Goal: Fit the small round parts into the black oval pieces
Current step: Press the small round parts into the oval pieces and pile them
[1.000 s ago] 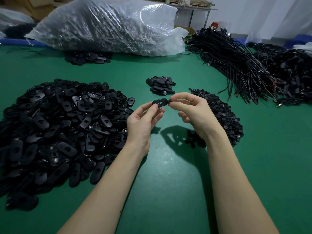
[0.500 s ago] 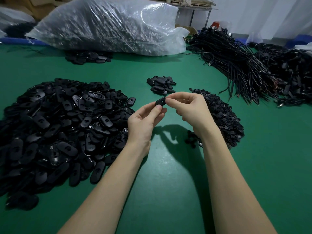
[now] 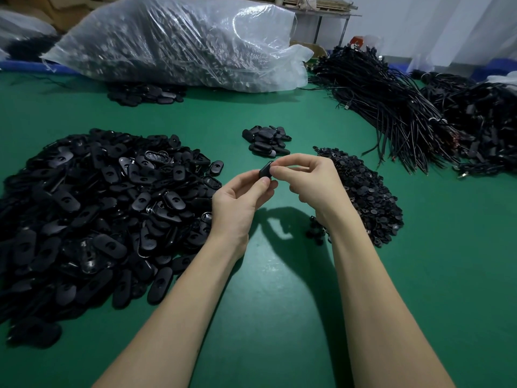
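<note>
Above the green table (image 3: 279, 317), left hand (image 3: 237, 204) and right hand (image 3: 310, 182) both pinch one small, matte black oval piece (image 3: 265, 170).

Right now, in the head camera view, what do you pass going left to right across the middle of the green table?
Big pile of oval pieces → left hand → oval piece pinched between both hands → right hand → pile of round parts → cable bundle, farther back on the right.
</note>
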